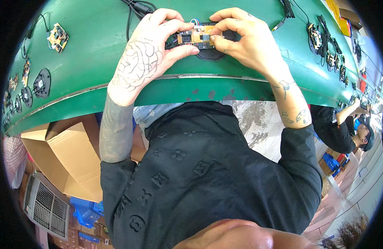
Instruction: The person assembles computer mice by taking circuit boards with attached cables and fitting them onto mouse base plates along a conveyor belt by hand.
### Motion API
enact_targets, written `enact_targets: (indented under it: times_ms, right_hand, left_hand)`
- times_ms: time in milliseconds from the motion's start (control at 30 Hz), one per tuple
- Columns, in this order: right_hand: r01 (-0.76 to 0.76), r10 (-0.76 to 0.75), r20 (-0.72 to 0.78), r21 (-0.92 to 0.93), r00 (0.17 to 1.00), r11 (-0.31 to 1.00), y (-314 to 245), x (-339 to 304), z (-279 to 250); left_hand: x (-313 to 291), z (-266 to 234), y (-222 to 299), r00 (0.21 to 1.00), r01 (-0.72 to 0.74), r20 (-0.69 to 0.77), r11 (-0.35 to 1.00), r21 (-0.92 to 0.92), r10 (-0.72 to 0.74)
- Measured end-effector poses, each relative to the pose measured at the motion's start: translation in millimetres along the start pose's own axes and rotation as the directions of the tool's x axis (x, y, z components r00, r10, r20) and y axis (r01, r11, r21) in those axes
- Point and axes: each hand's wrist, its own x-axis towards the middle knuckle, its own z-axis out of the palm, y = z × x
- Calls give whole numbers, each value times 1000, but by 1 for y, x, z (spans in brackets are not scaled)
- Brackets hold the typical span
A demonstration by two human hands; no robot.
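Note:
A small tan circuit board point(204, 30) with dark components sits over a rounded black plastic base point(210, 55) near the front edge of the green workbench. My left hand point(157, 52) grips the board's left end, thumb along the near side and fingers along the far side. At the board's right end, my right hand point(248, 43) is closed with thumb and fingertips pressed on its edge. Thin coloured wires point(194, 20) rise from the far side of the board. The fingers hide parts of both board and base.
A black cable point(138, 8) lies behind my left hand. Another board point(58, 37) and several black bases point(42, 83) line the bench's left. Boards with coiled cables point(322, 37) sit along the right. An open cardboard box point(75, 153) stands below left; a co-worker point(341, 130) is at far right.

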Motion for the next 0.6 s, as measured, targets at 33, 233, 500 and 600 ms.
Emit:
enact_targets:
  times_ms: [33, 233, 500, 600]
  right_hand:
    - [1, -1, 0, 4, 1000, 1000, 0, -1, 1]
    - [34, -31, -40, 64, 999, 997, 12, -3, 3]
    - [117, -117, -13, 217, 993, 969, 16, -2, -3]
    - [104, -108, 12, 207, 994, 973, 17, -4, -2]
  left_hand:
    - [0, 0, -1, 1000, -8, 0, 1000, 5, 8]
    - [-8, -7, 10, 998, -53, -20, 994, 97, 55]
    - [-29, -15, 2, 993, -26, -99, 952, 306, 59]
    - [-21, -13, 4, 991, -51, -101, 948, 315, 87]
